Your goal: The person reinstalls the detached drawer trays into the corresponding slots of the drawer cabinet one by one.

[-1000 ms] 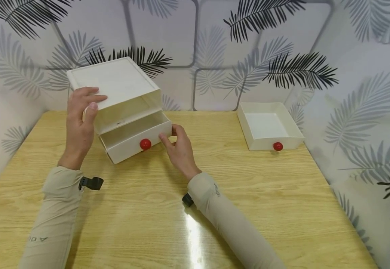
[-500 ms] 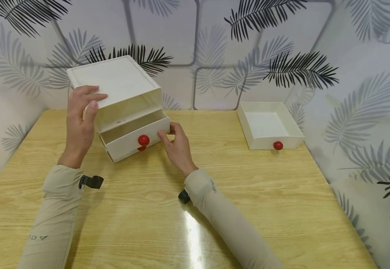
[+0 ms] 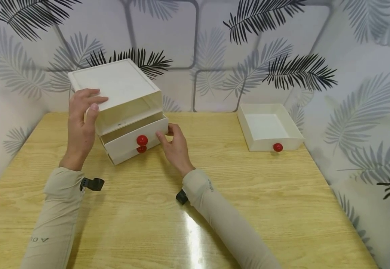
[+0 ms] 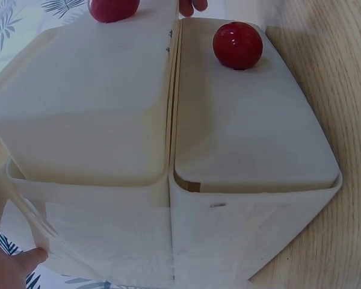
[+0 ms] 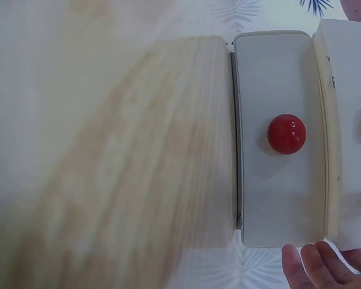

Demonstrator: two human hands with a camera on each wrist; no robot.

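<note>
On the table stands a white drawer cabinet (image 3: 115,82), turned at an angle, its top bay a hollow slot. Below that bay, a white drawer (image 3: 120,149) with a red knob (image 3: 142,140) juts part way out. My right hand (image 3: 178,151) holds the right end of this drawer, thumb on its front and fingers round the side. Beneath it, in the right wrist view, a lower drawer (image 5: 277,78) with its own red knob (image 5: 286,133) sits flush. My left hand (image 3: 82,125) rests on the cabinet's front left top edge, fingers lying over the top.
A separate shallow white drawer (image 3: 269,125) with a red knob (image 3: 278,147) lies at the back right of the wooden table (image 3: 141,216). A patterned wall covering (image 3: 215,48) rises right behind the table and along its right side.
The jutting drawer has slid further into the cabinet, my right hand moving leftward and back with it. The lower red knob has come into view below it. My left hand stays in place.
</note>
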